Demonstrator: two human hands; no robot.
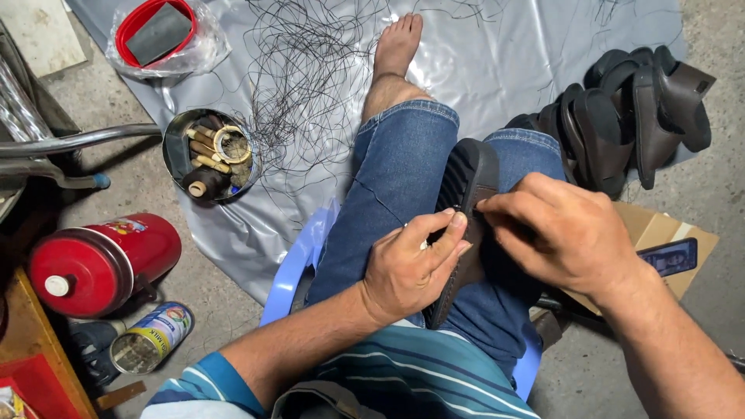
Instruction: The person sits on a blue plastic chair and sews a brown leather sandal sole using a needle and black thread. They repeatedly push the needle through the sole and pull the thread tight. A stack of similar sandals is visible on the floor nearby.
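single head view, looking steeply down, close over lap

Matt ribbed rubber sandal sole (466,174)

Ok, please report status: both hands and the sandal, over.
Left hand grips dark sandal edge, thumb on sole. Right hand pinches at the same edge. Sandal clamped between the knees. Loose black thread on the grey sheet ahead.
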